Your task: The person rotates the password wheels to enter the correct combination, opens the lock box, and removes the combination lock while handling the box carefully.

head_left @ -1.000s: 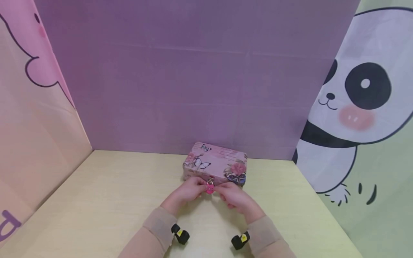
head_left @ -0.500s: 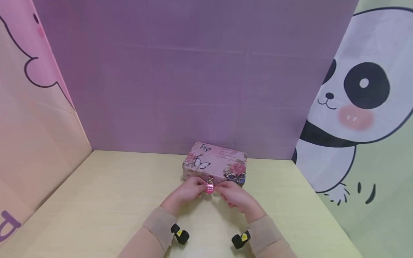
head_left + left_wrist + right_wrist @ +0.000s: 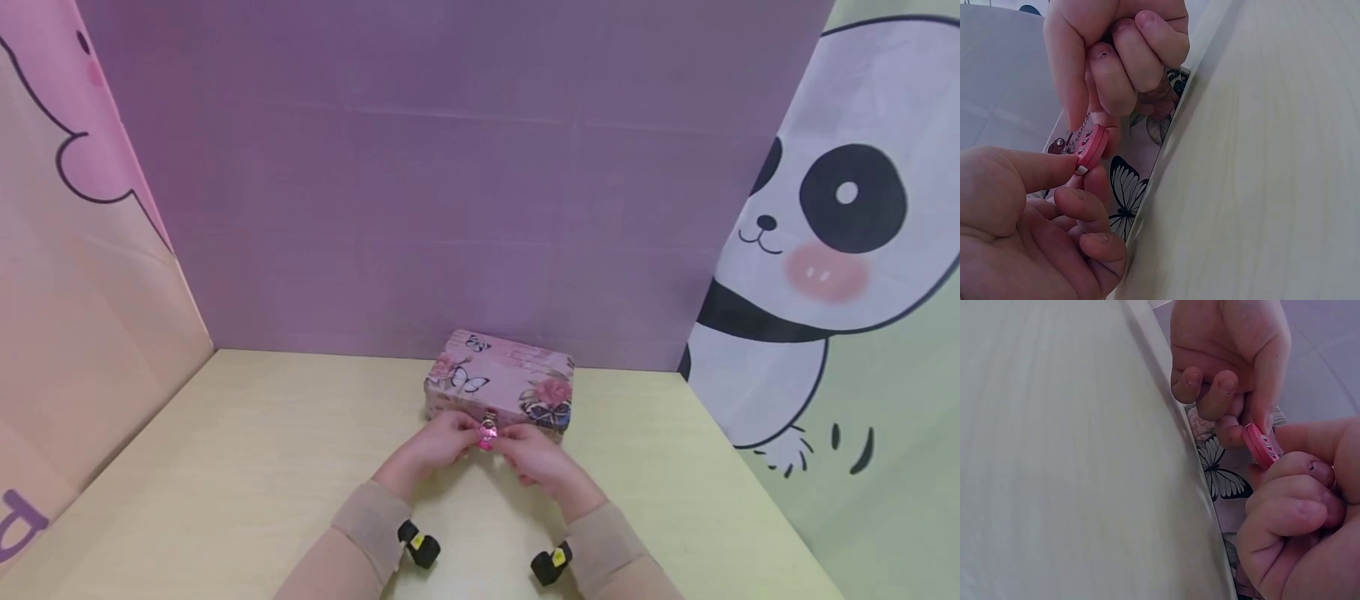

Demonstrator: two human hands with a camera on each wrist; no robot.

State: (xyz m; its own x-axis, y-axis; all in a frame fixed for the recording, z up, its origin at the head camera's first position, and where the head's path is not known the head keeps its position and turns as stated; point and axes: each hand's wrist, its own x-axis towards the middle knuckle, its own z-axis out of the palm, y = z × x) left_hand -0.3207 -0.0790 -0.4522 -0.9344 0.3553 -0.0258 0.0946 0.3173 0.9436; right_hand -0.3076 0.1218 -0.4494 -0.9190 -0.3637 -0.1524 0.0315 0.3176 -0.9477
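Right wrist [image 3: 585, 498] farther inward, hands [image 3: 442, 440] [image 3: 536, 450] in a pinch on pink padlock [image 3: 487, 442], long axis toward box [image 3: 502, 371].

Left grip [image 3: 1035, 228] pinches pink lock [image 3: 1090, 152]; right grip [image 3: 1119, 65] also on it; butterfly-print box [image 3: 1138, 153] behind.

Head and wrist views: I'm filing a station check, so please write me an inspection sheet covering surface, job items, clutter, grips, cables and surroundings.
Surface: pale wood-grain table, no spills seen.
Job items: pink box with butterflies and roses, lid down; pink padlock with a row of dials, at the box's front clasp. Dial characters too small to read.
Clutter: nothing seen.
Grips: left hand pinches the padlock; right hand has its fingers curled at the padlock's other side.
Cables: nothing seen; black wrist devices sit on both wrists.
Surroundings: purple backdrop behind, panda print at right, pink cartoon print at left.
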